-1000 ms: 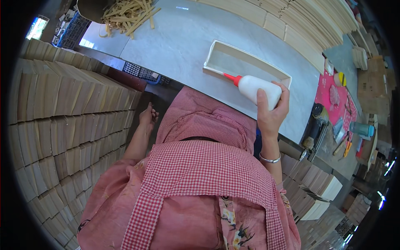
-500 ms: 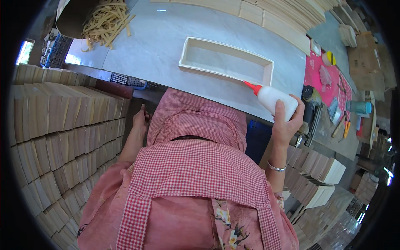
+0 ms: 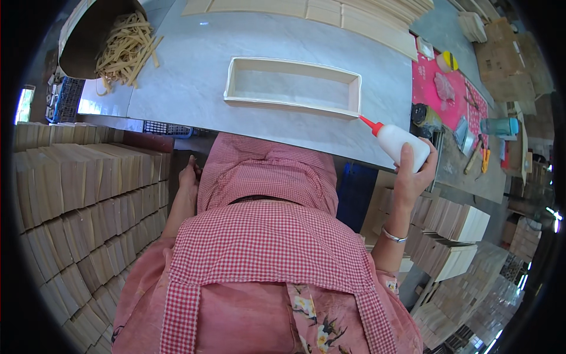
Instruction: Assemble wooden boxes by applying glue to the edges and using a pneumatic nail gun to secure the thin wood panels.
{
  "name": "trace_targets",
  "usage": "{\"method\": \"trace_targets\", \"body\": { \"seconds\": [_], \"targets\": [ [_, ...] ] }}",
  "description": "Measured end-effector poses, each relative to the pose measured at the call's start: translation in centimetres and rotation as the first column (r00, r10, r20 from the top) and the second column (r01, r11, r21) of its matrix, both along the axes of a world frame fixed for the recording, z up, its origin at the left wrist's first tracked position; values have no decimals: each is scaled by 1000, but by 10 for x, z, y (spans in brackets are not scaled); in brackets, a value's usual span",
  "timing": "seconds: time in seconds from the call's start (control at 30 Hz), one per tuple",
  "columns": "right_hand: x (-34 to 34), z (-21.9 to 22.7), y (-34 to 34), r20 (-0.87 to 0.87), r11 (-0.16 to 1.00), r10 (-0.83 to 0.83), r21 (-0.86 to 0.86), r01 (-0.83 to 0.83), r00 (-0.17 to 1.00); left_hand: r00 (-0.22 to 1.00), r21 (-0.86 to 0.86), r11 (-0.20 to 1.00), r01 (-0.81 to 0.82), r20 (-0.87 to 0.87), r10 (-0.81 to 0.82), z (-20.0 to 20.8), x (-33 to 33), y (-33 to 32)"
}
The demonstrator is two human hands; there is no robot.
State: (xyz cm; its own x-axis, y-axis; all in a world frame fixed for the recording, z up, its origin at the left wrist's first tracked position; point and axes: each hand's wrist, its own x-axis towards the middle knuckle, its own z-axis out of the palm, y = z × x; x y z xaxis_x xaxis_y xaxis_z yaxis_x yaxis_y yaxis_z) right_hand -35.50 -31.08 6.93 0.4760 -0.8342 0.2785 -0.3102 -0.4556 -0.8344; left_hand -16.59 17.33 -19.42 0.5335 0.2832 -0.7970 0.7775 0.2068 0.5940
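Observation:
My right hand is closed around a white squeeze glue bottle with a red pointed nozzle. The bottle is tilted, and its nozzle tip is at the near right corner of a shallow, pale wooden rectangular frame. That frame lies near the front edge of the grey marbled table. Down at my left side, beside my lap, hangs my left hand, its fingers loosely apart and in shadow. Nothing shows in it.
A pile of thin wood strips spills from a container at the far left. Long pale boards lie along the back. Stacked wooden blocks rise on my left. A pink mat and hand tools sit to the right.
The bottle's nozzle has gone from the middle of the frame's near side to its near right corner. The whole view has shifted a little. My left hand still hangs by my side.

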Motion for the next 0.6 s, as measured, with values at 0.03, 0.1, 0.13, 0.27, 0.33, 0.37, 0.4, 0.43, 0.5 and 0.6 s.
{"method": "trace_targets", "body": {
  "seconds": [0.03,0.1,0.13,0.27,0.33,0.37,0.4,0.43,0.5,0.6],
  "targets": [
    [1,-1,-1,13,1000,0,7,0,1000,1000,6,1000,7,-5,-7,1,0,-1],
    [4,-4,-2,39,1000,0,21,-1,999,1000,17,1000,20,-16,-19,3,0,-1],
    [5,-5,-3,52,1000,0,28,-2,999,999,24,999,26,-22,-25,3,-1,-1],
    [13,-6,-6,73,998,-10,60,5,997,999,20,1000,-14,-33,15,-7,-2,8],
    [14,-7,-6,78,997,-15,73,10,997,999,22,999,-25,-39,26,-9,1,20],
    [13,-6,-5,70,997,-6,72,1,998,990,-243,967,-83,-130,52,-9,5,30],
    [11,-4,-5,60,997,5,70,-10,998,973,-483,861,-160,-225,54,-9,8,40],
    [11,-2,-5,51,997,16,69,-20,999,948,-678,692,-248,-316,30,-8,10,49],
    [14,4,0,41,993,36,108,-40,999,918,-812,475,-339,-396,-22,-8,9,54],
    [29,6,18,51,976,79,197,-88,996,932,-662,705,-255,-363,-3,-7,14,41]
  ]
}}
